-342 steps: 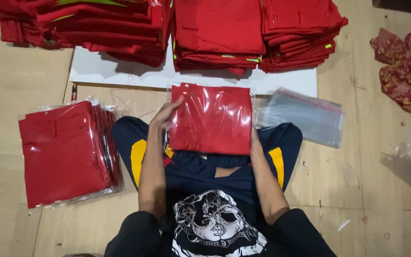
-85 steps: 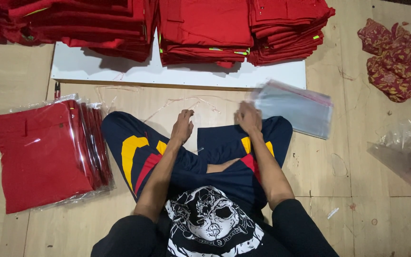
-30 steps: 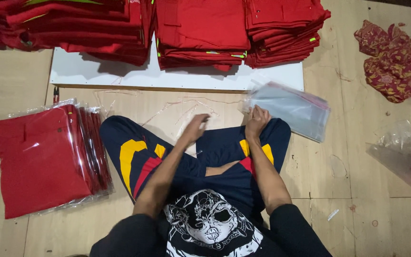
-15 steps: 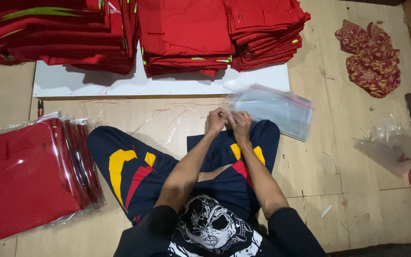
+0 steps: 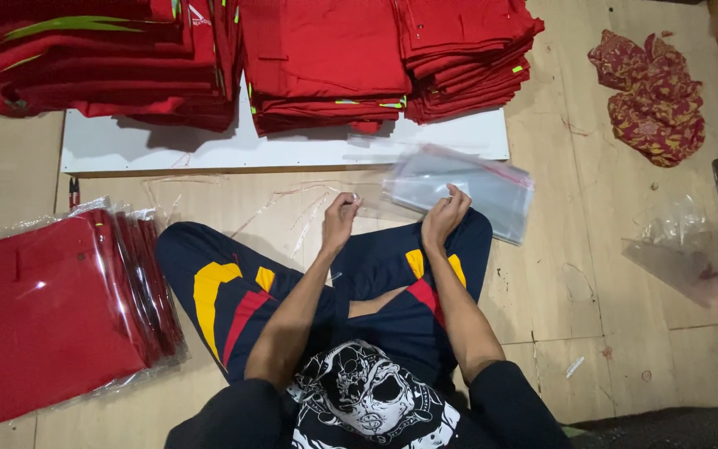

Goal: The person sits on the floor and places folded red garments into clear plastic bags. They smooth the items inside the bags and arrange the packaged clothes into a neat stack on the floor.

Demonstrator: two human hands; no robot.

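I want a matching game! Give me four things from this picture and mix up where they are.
Things:
1. stack of clear plastic bags
2. pile of bagged red garments
3. crumpled red patterned cloth
4. flat white board

Places:
A. top right on the floor
B. under the folded red stacks
C. by the right hand
D. far left on the floor

Pairs: 1-C, 2-D, 3-A, 4-B

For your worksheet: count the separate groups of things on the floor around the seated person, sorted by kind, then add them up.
Piles of unbagged folded red garments: 3
Stack of red garments sealed in clear bags: 1
Stack of empty clear bags, at the right hand: 1
Crumpled patterned red cloth: 1
White board: 1
Total: 7
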